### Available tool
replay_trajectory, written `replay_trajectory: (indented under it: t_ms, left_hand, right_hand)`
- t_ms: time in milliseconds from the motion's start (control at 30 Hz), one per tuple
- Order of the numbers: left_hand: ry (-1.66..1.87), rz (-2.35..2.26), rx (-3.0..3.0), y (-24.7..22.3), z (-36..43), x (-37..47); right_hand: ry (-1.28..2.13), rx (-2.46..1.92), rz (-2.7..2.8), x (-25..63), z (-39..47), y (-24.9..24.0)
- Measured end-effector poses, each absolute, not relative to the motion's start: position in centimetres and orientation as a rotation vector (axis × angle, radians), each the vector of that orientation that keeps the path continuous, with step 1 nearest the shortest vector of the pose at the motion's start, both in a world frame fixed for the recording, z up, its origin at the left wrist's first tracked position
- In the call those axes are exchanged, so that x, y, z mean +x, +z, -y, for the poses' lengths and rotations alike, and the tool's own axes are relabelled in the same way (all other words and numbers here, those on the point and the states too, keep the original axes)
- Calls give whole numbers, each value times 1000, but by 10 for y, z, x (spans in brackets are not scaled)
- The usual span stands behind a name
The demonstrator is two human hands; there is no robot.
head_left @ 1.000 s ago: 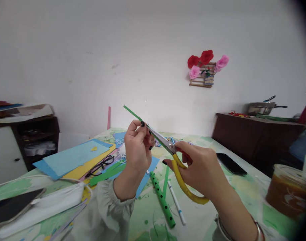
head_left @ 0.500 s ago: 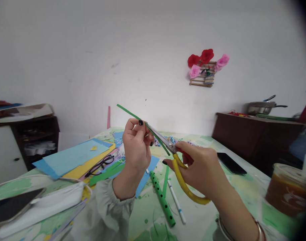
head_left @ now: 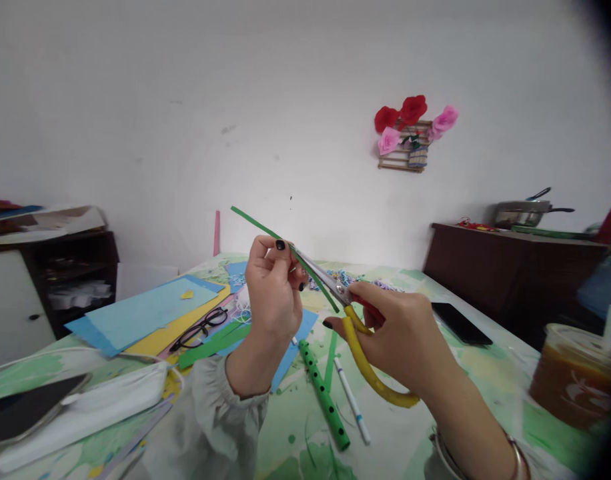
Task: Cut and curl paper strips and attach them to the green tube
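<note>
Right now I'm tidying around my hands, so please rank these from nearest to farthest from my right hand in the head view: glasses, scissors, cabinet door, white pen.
From your right hand:
1. Scissors: held in it.
2. White pen: on the table, just left.
3. Glasses: farther left, past your left hand.
4. Cabinet door: far left, beyond the table.

The scissors (head_left: 335, 287) at centre have smooth, shiny metal blades; their yellow handle covering looks matt and slightly rough; the narrow green strip (head_left: 255, 222) is matt paper; at lower right, the drink cup (head_left: 575, 373) is clear, glossy plastic; the phone (head_left: 461, 324) near it has a smooth, glossy black face; the blue sheets (head_left: 145, 313) at left look like matt paper.
</note>
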State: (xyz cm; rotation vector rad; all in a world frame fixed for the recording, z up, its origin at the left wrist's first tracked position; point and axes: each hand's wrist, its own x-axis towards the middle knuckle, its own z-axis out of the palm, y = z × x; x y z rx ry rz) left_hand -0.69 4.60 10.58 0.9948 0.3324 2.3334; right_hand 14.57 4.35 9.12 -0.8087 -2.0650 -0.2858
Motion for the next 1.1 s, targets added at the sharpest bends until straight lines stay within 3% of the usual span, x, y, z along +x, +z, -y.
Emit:
replay_trajectory:
  t_ms: [1100]
  left_hand:
    - [2315,-388,1005,106,-43,-4]
  right_hand:
    - [-310,-813,2063,144,-43,90]
